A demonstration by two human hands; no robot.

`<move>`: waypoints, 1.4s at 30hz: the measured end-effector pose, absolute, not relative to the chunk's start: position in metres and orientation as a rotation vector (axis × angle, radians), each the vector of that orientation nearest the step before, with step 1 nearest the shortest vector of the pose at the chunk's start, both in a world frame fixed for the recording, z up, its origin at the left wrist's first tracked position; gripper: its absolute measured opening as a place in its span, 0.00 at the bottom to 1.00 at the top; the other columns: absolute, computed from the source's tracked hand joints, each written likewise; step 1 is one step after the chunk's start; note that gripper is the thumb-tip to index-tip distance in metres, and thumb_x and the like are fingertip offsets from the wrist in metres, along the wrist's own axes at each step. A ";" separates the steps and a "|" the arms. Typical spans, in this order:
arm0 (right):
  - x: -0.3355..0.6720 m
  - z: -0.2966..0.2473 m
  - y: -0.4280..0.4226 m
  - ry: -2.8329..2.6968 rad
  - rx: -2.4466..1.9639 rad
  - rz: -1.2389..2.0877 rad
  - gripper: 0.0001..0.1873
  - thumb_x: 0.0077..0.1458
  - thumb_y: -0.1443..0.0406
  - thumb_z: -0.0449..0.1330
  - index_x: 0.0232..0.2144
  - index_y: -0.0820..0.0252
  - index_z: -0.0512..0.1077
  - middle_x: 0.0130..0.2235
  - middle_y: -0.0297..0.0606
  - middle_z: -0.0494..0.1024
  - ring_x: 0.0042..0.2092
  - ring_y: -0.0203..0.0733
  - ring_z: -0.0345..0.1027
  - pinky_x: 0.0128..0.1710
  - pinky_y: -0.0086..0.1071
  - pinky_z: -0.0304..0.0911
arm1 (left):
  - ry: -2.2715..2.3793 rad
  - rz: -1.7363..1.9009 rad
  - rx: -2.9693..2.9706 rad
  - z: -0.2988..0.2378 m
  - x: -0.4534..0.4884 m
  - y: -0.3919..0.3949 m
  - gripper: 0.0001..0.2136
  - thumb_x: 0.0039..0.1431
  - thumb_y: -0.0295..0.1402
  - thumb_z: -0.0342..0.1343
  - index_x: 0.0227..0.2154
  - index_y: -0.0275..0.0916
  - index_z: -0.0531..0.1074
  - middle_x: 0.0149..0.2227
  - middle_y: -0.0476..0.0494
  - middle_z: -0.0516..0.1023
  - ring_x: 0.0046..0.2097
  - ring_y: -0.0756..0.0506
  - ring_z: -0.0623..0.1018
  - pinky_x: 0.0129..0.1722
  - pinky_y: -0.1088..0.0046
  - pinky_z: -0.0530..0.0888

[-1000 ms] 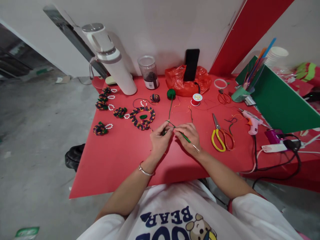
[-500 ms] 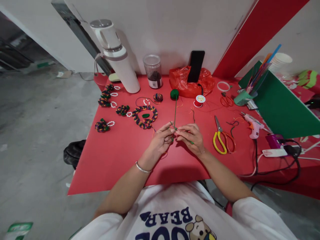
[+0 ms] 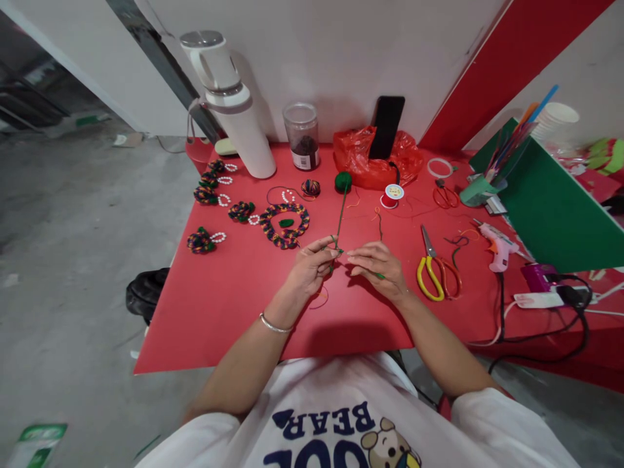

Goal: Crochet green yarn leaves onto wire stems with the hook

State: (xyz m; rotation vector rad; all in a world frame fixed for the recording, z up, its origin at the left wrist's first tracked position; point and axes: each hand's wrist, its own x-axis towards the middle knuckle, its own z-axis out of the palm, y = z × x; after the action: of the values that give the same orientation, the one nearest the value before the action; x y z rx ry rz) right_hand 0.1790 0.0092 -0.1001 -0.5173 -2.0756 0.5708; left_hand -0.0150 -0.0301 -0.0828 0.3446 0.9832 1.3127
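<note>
My left hand (image 3: pixel 312 263) pinches a small piece of green yarn work (image 3: pixel 340 251), and a taut strand of green yarn (image 3: pixel 344 211) runs from its fingers up to the green yarn ball (image 3: pixel 343 182). Just to the right, my right hand (image 3: pixel 377 266) is closed around a thin crochet hook with a green handle (image 3: pixel 379 276); the fingers cover most of it. A small gap separates the two hands. Left of them lies a multicoloured crocheted ring (image 3: pixel 264 225) with a little green piece (image 3: pixel 286 223) inside it.
Several crocheted pieces with white bead loops (image 3: pixel 199 240) lie at the left. Yellow-and-red-handled scissors (image 3: pixel 429 270), a pink glue gun (image 3: pixel 500 250) and cables are at the right. Behind stand a white bottle (image 3: pixel 246 140), a jar (image 3: pixel 301 136), a red bag (image 3: pixel 351 146) and a phone (image 3: pixel 387 127).
My hands have drawn slightly apart, the right one moving a little to the right and the left one a little left with the green yarn. The whole view has shifted slightly.
</note>
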 end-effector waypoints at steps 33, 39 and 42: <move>0.181 -0.092 0.007 -1.817 -0.624 1.032 0.08 0.63 0.58 0.64 0.39 0.50 0.83 0.40 0.38 0.87 0.43 0.45 0.80 0.48 0.45 0.72 | 0.966 1.277 0.413 -0.080 -0.018 -0.031 0.20 0.34 0.25 0.73 0.37 0.33 0.82 0.22 0.48 0.76 0.18 0.57 0.64 0.17 0.82 0.56; 0.181 -0.092 0.003 -1.708 -0.732 1.188 0.09 0.64 0.56 0.64 0.40 0.49 0.83 0.41 0.37 0.86 0.45 0.45 0.79 0.49 0.41 0.72 | 0.947 1.275 0.429 -0.081 -0.019 -0.030 0.19 0.35 0.26 0.75 0.36 0.34 0.83 0.20 0.51 0.73 0.18 0.57 0.64 0.16 0.82 0.56; 0.180 -0.094 0.002 -1.642 -0.759 1.263 0.11 0.64 0.54 0.63 0.40 0.48 0.83 0.41 0.37 0.86 0.45 0.44 0.79 0.49 0.40 0.72 | 0.941 1.282 0.424 -0.079 -0.019 -0.030 0.19 0.35 0.26 0.76 0.35 0.34 0.83 0.19 0.52 0.72 0.18 0.58 0.63 0.16 0.82 0.56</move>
State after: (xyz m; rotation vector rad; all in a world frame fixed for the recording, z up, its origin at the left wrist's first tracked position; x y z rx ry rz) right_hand 0.1801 0.0021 -0.0944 -0.7592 -1.6425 1.2631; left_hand -0.0187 -0.0304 -0.0793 0.4238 0.9414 1.2816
